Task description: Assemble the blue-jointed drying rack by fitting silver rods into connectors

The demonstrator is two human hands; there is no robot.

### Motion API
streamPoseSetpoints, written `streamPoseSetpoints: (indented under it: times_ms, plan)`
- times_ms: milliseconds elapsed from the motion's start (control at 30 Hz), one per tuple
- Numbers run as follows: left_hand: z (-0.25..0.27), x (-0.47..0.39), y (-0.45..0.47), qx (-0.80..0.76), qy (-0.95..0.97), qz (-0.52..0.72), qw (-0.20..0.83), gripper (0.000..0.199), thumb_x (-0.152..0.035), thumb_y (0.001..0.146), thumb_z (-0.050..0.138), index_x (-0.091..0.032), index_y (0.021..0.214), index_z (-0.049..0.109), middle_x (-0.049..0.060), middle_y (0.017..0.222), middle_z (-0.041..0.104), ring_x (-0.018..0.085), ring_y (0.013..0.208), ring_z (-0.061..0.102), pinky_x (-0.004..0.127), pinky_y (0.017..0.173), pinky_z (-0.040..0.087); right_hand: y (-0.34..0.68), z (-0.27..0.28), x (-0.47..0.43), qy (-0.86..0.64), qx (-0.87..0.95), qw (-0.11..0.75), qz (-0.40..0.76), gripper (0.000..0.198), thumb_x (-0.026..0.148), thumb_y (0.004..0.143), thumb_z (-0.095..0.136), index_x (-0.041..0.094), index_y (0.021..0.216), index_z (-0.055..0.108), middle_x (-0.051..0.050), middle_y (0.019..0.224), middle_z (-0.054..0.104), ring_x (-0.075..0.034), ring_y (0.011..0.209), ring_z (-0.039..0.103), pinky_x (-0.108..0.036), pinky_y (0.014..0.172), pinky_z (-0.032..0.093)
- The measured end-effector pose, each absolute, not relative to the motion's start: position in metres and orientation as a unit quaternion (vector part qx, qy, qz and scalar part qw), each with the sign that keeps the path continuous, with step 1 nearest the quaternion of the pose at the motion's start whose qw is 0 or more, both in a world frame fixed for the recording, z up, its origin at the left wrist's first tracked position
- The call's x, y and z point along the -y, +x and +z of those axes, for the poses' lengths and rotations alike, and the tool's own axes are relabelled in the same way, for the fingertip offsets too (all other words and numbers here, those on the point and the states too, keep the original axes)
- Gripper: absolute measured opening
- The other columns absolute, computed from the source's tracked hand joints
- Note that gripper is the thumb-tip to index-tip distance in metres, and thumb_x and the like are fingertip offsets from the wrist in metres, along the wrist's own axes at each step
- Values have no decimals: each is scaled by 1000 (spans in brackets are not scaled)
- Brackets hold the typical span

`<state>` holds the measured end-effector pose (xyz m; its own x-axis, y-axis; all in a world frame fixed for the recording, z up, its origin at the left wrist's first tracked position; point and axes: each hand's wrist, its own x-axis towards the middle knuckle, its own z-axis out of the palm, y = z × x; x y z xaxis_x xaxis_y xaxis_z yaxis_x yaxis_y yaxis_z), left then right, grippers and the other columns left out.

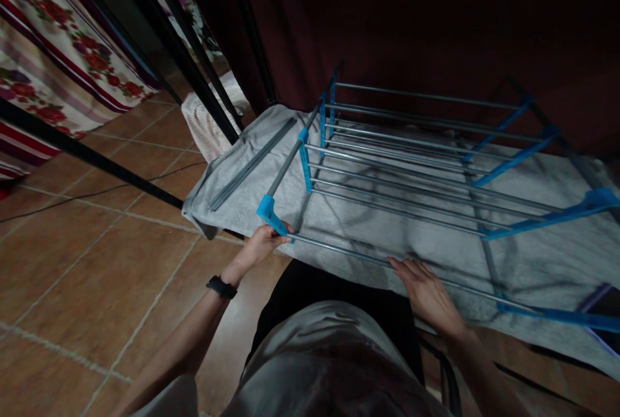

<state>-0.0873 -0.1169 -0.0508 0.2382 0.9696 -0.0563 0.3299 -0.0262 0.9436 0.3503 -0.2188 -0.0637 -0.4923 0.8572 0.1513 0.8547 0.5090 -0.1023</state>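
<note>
A partly built shoe rack of grey metal tubes and blue plastic brackets lies on a grey cloth. My left hand (261, 244) is closed at its near left corner, pinching the lower end of a blue plastic bracket (274, 215), where a tube fits in. My right hand (429, 291) is closed over the near metal tube (339, 250), partway along it, with the palm hiding some of the tube. Several parallel tubes (402, 175) span between the left brackets and the blue brackets on the right (523, 226).
Loose metal tubes (254, 162) lie on the left of the grey cloth (227, 165). Black poles (111, 168) stand at the left above the tiled floor (159, 262). A dark, purple-edged object (603, 317) sits at the right edge. Dark red fabric (411, 30) hangs behind.
</note>
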Motion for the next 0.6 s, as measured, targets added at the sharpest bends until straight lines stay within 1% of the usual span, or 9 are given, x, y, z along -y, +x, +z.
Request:
streamPoseSetpoints:
  times_ms: [133,267,333,433,533,600]
  plan:
    - [-50,115,-91,-523,622,315,490,34,-44,71,79,-16,90,73,7,88,73,20,82,66,32,80,53,349,-63,218,-497,863,90,10,48,7,97,38,18,141,55,-10,114,69,-22,102,62,-39,93,48]
    - [-49,112,-94,-517,637,300,487,32,-41,74,77,-15,92,72,6,89,72,20,84,65,31,82,51,347,-63,218,-508,856,96,13,47,9,98,38,20,141,55,-9,112,69,-23,101,63,-39,93,47]
    - [-50,111,-95,-513,646,293,484,30,-41,75,76,-16,92,72,6,91,71,20,86,64,32,82,51,346,-63,218,-511,853,100,15,45,10,100,38,20,139,57,-8,111,69,-22,100,63,-39,92,47]
    - [-52,111,-95,-520,642,292,481,30,-41,75,75,-16,91,71,6,88,71,19,82,63,31,79,50,345,-63,217,-510,853,109,17,41,16,102,40,20,139,56,-9,109,70,-23,99,63,-39,91,46]
    - [-55,112,-94,-530,632,296,481,30,-41,75,75,-16,91,70,6,88,70,19,82,63,31,78,50,344,-62,216,-509,851,127,20,41,23,104,42,19,143,53,-9,114,69,-23,101,63,-40,93,45]
    - [-56,112,-94,-530,629,299,483,31,-42,75,75,-16,92,70,6,90,70,20,83,63,31,79,51,344,-62,217,-513,845,153,18,43,27,103,44,19,145,50,-11,121,67,-24,107,62,-40,95,44]
